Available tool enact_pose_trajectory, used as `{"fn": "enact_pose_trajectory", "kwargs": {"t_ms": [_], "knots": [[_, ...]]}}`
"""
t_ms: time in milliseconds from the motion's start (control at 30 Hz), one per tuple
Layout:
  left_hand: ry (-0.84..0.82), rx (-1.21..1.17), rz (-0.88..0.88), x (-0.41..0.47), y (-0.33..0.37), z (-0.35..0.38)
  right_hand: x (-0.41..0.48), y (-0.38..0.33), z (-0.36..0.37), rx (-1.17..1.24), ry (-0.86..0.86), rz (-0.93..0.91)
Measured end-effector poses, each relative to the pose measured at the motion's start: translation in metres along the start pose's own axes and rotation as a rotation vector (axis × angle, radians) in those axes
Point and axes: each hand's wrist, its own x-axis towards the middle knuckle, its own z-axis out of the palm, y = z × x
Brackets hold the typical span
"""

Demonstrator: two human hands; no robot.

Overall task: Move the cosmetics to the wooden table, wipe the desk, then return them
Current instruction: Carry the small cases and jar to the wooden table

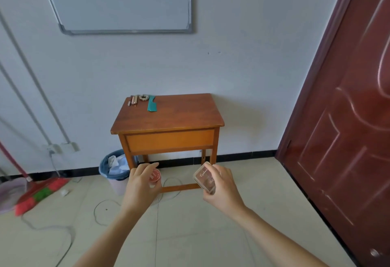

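Note:
A small wooden table (179, 116) stands against the white wall ahead of me. On its far left corner lie several pencil-like cosmetic sticks (133, 100), a beaded hair tie (144, 97) and a teal comb (152, 104). My left hand (141, 180) is held out in front of the table, shut on a small round red jar (155, 176). My right hand (221, 186) is level with it, shut on a clear brown eyeshadow case (205, 178). Both hands are below and short of the tabletop.
A bin with a blue bag (115, 169) stands at the table's left leg. A red-green broom (38, 195) and cables (63, 233) lie on the tiled floor at left. A dark red door (348, 118) is at right, a whiteboard (118, 0) on the wall above.

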Motion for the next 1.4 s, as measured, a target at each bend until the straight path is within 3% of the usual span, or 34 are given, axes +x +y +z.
{"fn": "enact_pose_trajectory", "kwargs": {"t_ms": [267,667,900,1100,1400], "knots": [[-0.012,-0.049,-0.083,0.080,-0.014,0.043,0.096,0.033,0.021,0.012,-0.061,0.019],[0.009,-0.061,-0.106,0.256,-0.137,0.057,0.278,0.025,0.108,-0.078,-0.079,0.014],[-0.071,-0.048,-0.181,0.340,-0.195,0.063,0.356,0.023,0.156,-0.050,-0.109,0.132],[-0.178,-0.072,-0.187,0.377,-0.215,0.104,0.385,0.063,0.176,-0.018,-0.153,0.246],[-0.236,0.009,-0.244,0.489,-0.208,0.174,0.498,0.140,0.183,0.020,-0.129,0.267]]}}
